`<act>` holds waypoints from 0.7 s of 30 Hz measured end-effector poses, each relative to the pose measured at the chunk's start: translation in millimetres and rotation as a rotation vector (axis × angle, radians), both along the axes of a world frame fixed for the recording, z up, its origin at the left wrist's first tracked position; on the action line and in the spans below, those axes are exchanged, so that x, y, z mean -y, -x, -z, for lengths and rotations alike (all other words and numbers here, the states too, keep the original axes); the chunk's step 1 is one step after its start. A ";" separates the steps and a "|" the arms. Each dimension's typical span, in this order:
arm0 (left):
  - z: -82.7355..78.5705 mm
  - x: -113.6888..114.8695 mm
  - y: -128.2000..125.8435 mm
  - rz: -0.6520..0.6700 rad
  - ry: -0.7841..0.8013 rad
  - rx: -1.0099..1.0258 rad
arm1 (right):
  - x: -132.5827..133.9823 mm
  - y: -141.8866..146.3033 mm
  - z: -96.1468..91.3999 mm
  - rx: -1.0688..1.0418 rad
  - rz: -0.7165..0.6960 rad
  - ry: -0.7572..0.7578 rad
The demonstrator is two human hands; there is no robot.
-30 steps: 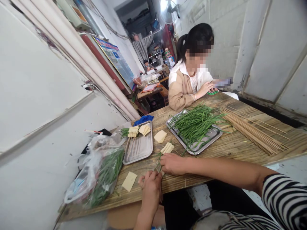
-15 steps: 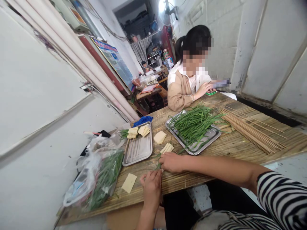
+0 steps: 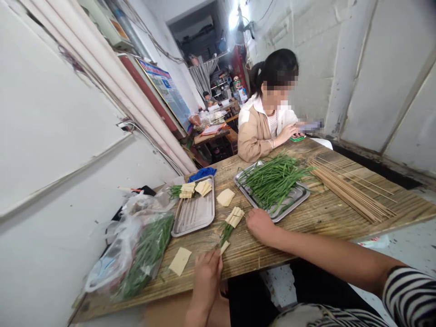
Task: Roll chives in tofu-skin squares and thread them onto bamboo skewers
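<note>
My left hand [image 3: 207, 269] is at the table's near edge, fingers pinched on a small pale tofu-skin roll [image 3: 225, 247]. Just beyond it lie several tofu-skin rolls [image 3: 235, 217] side by side, with green chives [image 3: 226, 233] sticking out of their near ends. To their right, my right hand [image 3: 262, 226] is closed, its fingertips at the thin bamboo skewer that runs out from the rolls; most of the skewer is hidden. A single tofu-skin sheet [image 3: 180, 261] lies left of my left hand, and a stack of sheets [image 3: 225, 197] lies farther back.
A metal tray [image 3: 289, 211] heaped with chives [image 3: 275, 179] stands beyond my right hand, bamboo skewers [image 3: 350, 190] to its right. Another tray [image 3: 195, 220] holds finished-looking rolls [image 3: 187, 190]. A plastic bag of greens [image 3: 150, 250] is at left. Across the table sits a person [image 3: 257, 127] with a phone.
My right hand has moved off the rolls to the right, uncovering them and their chives. My left hand has drawn slightly back toward the table edge, and a small roll now shows at its fingertips.
</note>
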State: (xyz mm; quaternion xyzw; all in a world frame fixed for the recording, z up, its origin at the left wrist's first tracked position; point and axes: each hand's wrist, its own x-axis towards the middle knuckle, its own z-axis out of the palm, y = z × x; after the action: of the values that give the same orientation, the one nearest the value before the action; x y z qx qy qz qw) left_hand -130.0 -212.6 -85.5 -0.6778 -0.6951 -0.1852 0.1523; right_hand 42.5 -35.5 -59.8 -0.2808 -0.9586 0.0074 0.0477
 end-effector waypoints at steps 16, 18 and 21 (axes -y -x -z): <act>-12.8 -78.5 8.3 -0.416 0.059 0.554 | 18.8 -40.9 4.5 -0.089 -0.037 0.097; -6.6 -89.9 4.8 -0.381 0.081 0.562 | 20.0 -46.1 8.9 -0.093 -0.062 0.099; -3.9 -95.8 4.4 -0.337 0.112 0.561 | 19.4 -49.9 13.3 -0.094 -0.096 0.103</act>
State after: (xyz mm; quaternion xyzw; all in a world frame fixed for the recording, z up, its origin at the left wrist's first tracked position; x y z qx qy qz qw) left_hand -134.4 -116.7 -81.7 -0.4831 -0.8215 -0.2981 -0.0540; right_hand 92.4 -55.0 -73.1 -0.2361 -0.9659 0.0720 0.0780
